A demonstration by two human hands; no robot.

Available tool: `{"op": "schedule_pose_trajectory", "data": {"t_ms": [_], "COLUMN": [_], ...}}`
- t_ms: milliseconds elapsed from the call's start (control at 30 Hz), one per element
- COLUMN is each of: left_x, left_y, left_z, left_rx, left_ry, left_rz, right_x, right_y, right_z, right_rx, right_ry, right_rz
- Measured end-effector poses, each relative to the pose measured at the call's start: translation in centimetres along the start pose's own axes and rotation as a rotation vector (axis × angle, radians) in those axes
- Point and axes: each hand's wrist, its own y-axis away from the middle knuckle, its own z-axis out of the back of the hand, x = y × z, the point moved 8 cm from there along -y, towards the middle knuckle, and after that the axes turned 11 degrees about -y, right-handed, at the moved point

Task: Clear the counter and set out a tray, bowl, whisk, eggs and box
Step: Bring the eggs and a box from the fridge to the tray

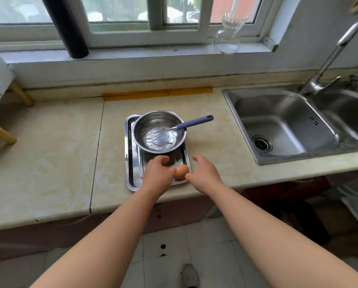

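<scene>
An egg (182, 171) lies at the near right corner of the tray (129, 159), by the desk's (49, 152) front edge. Behind it stands the bowl (153, 118), holding the whisk (194, 122). The left hand (156, 173) curls beside the egg (gripping or not, I cannot tell), and the right hand (205, 173) is spread and empty. The eggs are being set out, I judge; next comes a gentle release, so nothing rolls.

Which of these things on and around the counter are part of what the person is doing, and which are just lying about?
Part of the job: tray, bowl on it, whisk in the bowl, egg on the tray between the left hand and right hand.

Just lying about: sink, tap, glass jug on the sill, black pipe, yellow tape.
</scene>
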Motion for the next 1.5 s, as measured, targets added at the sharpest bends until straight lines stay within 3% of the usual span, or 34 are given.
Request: {"op": "schedule_pose_trajectory", "data": {"t_ms": [233, 367, 833, 1200, 1500], "left_x": [-6.7, -11.5, -21.0, -20.5, -22.2], "left_y": [4.6, 9.2, 34.1, 58.0, 67.2], "left_z": [-2.1, -6.1, -27.0, -46.0, -56.5], "left_rx": [0.067, 0.192, 0.704, 0.960, 0.992], "left_ry": [0.012, 0.033, 0.030, -0.057, -0.140], "left_rz": [-0.235, -0.368, -0.649, -0.675, -0.765], "right_x": [-1.8, -5.5, -26.4, -45.3, -57.7], "right_y": [6.6, 12.5, 40.1, 63.3, 70.6], "right_z": [7.3, 12.5, 26.5, 32.6, 36.3], "right_rx": [-0.282, -0.499, -1.127, -1.308, -1.326], "right_ry": [-0.260, -0.394, -0.571, -0.564, -0.557], "right_rz": [-0.052, -0.097, -0.383, -0.572, -0.667]}}
